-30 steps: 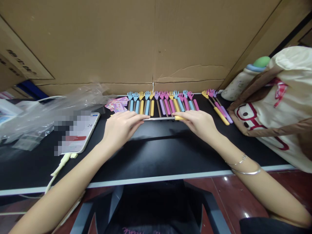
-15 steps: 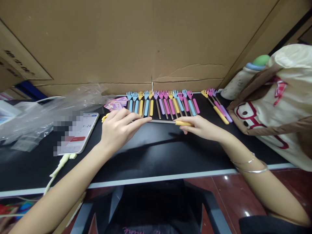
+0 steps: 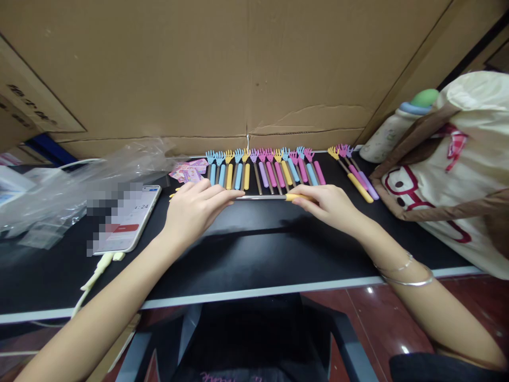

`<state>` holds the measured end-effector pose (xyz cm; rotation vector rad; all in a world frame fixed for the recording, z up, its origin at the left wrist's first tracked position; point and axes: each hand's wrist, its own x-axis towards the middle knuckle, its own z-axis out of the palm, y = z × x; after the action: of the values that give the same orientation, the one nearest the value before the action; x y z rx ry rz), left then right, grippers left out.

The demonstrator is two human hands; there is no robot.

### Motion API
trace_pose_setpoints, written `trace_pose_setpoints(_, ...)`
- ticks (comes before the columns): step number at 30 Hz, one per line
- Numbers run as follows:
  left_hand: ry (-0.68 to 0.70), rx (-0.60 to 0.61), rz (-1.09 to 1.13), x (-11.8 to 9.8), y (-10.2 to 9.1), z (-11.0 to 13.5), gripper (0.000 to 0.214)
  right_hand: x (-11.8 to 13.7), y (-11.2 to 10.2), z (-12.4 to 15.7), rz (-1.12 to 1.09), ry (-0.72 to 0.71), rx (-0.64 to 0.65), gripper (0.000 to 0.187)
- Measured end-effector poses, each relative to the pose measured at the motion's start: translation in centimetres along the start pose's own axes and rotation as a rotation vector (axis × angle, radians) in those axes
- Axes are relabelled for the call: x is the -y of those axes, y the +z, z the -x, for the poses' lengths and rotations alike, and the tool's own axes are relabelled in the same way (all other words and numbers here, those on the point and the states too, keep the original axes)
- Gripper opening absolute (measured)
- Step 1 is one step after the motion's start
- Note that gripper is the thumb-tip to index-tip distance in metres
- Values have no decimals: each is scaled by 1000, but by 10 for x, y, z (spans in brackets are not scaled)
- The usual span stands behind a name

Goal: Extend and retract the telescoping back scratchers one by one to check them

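A yellow back scratcher (image 3: 262, 197) with a metal rod is held level above the black table by both hands. My left hand (image 3: 194, 207) is closed round its claw end, and only a bit of the yellow claw shows past the knuckles. My right hand (image 3: 324, 201) grips the yellow handle at the other end. Behind them lies a row of back scratchers (image 3: 271, 168) in blue, yellow, purple and pink, claws toward the cardboard. Three more back scratchers (image 3: 356, 175) lie apart on the right.
A phone (image 3: 131, 223) with a charging cable lies on the left beside crumpled clear plastic bags (image 3: 91, 180). Small pink printed cards (image 3: 189, 171) lie left of the row. On the right stand a bottle (image 3: 393, 132) and a cream bag (image 3: 473, 175). Cardboard (image 3: 178, 69) walls the back.
The right hand has turned slightly, its fingers wrapping further over the handle. The back scratcher's claw shows less beyond the left hand, and both hands stay on it.
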<state>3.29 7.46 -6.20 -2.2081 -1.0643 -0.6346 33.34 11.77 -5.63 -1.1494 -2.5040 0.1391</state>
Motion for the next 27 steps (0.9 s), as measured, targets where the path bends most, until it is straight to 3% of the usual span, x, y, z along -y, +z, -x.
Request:
trace_pose_setpoints(7, -131, 154, 217, 0, 3, 5, 30, 0, 4, 1, 190, -168, -229, 31)
trace_pose_setpoints(14, -230, 299, 362, -1, 2, 4, 31, 4, 4, 1, 296, -238, -351, 29)
trace_pose_setpoints(21, -185, 138, 266, -3, 2, 3, 27, 5, 4, 2, 351, -148, -301, 32)
trace_pose_setpoints(27, -139, -2, 135, -4, 0, 3, 23, 1, 7, 3, 158, -130, -231, 31)
